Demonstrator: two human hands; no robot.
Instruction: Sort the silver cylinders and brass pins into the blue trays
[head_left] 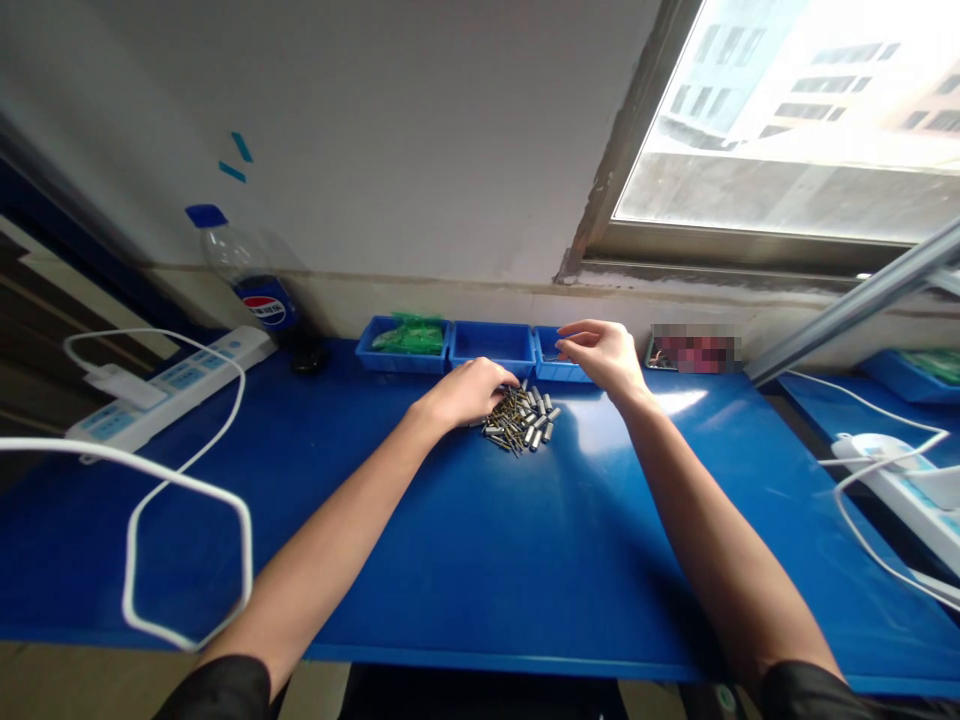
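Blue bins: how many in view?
4. Row at the wall: left bin, middle bin, right bin under the right hand. Fourth bin far right, partly cut off.

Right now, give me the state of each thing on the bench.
Left hand: curled, fingers on the parts.
Right hand: fingers pinched above the right bin.
Parts: loose heap on the table.
Left bin: holds green bags.
Middle bin: open, bare floor showing.
Bottle: capped, tilted against the wall.
Power strip: one plug in.

White wall [375, 120], bright window [787, 110] top rt, blue table [487, 560]
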